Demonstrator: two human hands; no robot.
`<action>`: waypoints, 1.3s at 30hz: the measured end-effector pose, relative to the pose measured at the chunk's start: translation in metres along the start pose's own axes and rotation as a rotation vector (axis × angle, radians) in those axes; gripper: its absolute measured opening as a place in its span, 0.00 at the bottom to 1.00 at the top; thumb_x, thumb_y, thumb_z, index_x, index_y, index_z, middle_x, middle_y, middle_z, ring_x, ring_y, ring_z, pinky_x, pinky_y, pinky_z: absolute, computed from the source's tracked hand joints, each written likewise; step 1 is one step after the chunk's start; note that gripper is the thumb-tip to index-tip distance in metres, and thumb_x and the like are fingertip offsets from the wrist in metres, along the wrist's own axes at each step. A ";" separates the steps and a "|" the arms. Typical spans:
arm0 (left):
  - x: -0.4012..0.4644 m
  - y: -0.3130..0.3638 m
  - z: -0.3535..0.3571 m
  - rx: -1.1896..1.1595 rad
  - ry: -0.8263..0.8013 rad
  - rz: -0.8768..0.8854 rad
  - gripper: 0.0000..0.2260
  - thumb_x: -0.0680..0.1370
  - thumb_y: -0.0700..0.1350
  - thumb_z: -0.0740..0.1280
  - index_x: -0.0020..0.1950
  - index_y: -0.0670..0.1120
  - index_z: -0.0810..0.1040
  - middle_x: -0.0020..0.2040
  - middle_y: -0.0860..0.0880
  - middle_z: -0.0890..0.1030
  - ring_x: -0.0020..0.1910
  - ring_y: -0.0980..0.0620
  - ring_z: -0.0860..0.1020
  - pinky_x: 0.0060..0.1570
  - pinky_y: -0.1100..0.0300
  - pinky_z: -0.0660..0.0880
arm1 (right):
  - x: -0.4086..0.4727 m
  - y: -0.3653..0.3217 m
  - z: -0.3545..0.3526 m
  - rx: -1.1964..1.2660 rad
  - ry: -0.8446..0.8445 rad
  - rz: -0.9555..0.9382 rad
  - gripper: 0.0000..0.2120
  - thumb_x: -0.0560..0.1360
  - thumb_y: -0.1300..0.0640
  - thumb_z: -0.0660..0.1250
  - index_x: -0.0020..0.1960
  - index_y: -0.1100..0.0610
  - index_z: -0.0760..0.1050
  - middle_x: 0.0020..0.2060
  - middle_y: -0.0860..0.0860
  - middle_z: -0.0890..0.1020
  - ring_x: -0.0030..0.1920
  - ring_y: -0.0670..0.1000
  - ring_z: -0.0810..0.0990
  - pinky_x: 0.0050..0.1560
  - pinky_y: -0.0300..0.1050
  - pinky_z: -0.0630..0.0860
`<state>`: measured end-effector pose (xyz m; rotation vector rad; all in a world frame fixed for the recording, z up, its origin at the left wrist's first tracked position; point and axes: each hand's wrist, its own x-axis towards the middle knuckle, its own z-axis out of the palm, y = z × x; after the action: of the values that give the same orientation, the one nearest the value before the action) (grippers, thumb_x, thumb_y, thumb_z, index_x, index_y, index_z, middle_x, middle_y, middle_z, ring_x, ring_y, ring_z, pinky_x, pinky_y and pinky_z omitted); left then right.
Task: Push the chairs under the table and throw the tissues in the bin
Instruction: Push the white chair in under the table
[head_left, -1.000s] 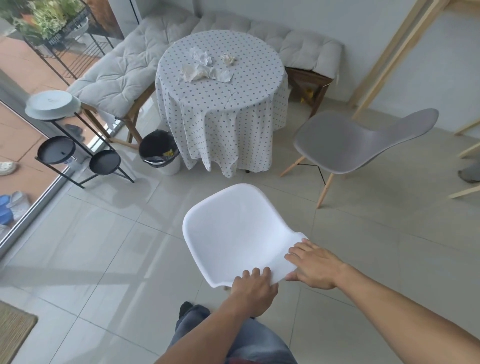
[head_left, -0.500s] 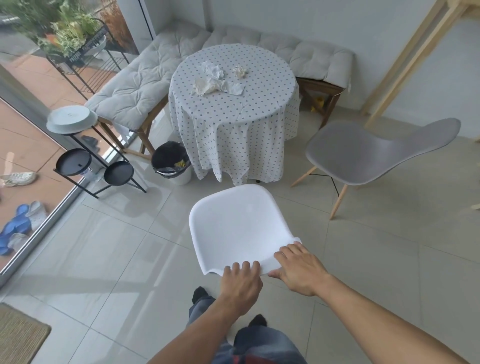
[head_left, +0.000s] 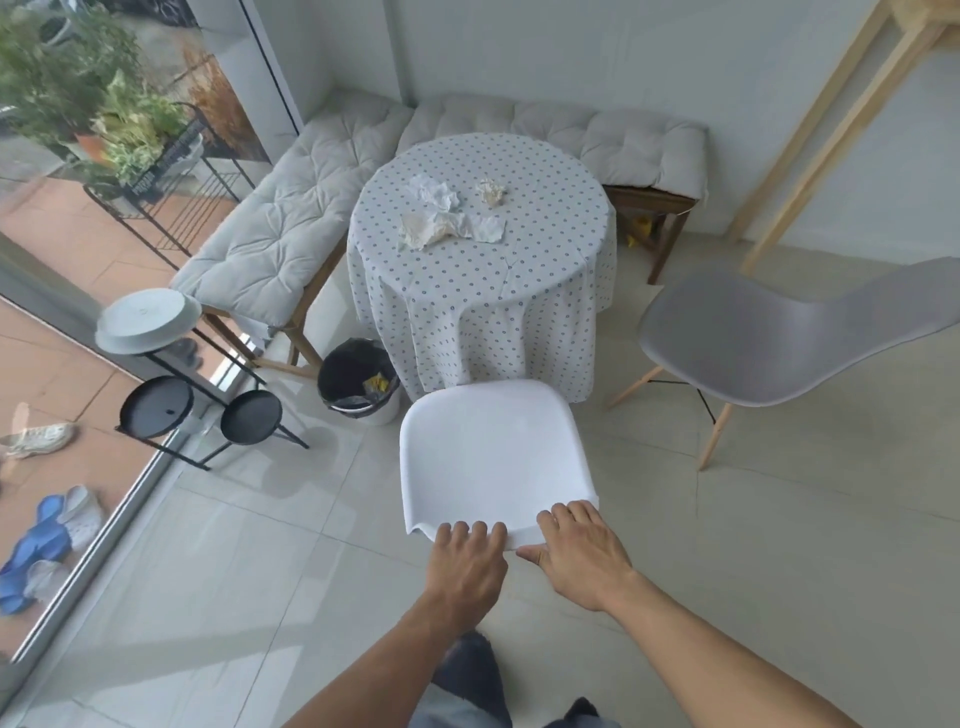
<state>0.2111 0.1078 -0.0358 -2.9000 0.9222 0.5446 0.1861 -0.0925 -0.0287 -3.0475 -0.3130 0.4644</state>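
A white chair (head_left: 493, 452) stands in front of me, its seat front at the hem of the dotted cloth on the round table (head_left: 483, 275). My left hand (head_left: 467, 566) and my right hand (head_left: 582, 556) both grip the top edge of its backrest. Several crumpled tissues (head_left: 447, 218) lie on the table top. A grey chair (head_left: 753, 343) with wooden legs stands apart at the table's right. A bin (head_left: 356, 384) lined with a black bag sits on the floor at the table's left foot.
A cushioned corner bench (head_left: 280, 228) runs behind and left of the table. A black metal stand (head_left: 171, 384) holding a white dish is by the glass door on the left. Wooden shelf legs (head_left: 810, 135) rise at the right. Tiled floor surrounds the chairs.
The white chair has slid forward towards the table with both hands on its backrest, and I have stepped closer; its seat front now meets the tablecloth hem.
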 end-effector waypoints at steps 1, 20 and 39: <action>0.008 -0.013 -0.004 0.010 0.002 0.012 0.12 0.79 0.41 0.57 0.61 0.44 0.70 0.49 0.45 0.77 0.47 0.41 0.75 0.52 0.46 0.71 | 0.011 -0.004 -0.003 0.002 0.003 0.015 0.36 0.80 0.30 0.39 0.60 0.56 0.72 0.55 0.55 0.78 0.55 0.59 0.74 0.65 0.54 0.68; 0.137 -0.227 -0.066 0.143 0.027 0.165 0.12 0.82 0.44 0.56 0.64 0.45 0.72 0.55 0.45 0.77 0.54 0.40 0.74 0.64 0.45 0.68 | 0.215 -0.078 -0.053 0.108 0.061 0.275 0.32 0.82 0.32 0.43 0.60 0.57 0.72 0.54 0.58 0.78 0.53 0.61 0.74 0.62 0.57 0.69; 0.158 -0.294 -0.076 0.074 0.017 0.140 0.09 0.80 0.44 0.59 0.57 0.45 0.76 0.48 0.45 0.80 0.49 0.40 0.77 0.57 0.46 0.73 | 0.281 -0.103 -0.058 0.123 0.065 0.238 0.39 0.79 0.31 0.34 0.58 0.57 0.72 0.50 0.57 0.76 0.47 0.60 0.72 0.55 0.57 0.71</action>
<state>0.5219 0.2510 -0.0361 -2.7935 1.1296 0.4828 0.4461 0.0655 -0.0473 -2.9821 0.0798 0.3777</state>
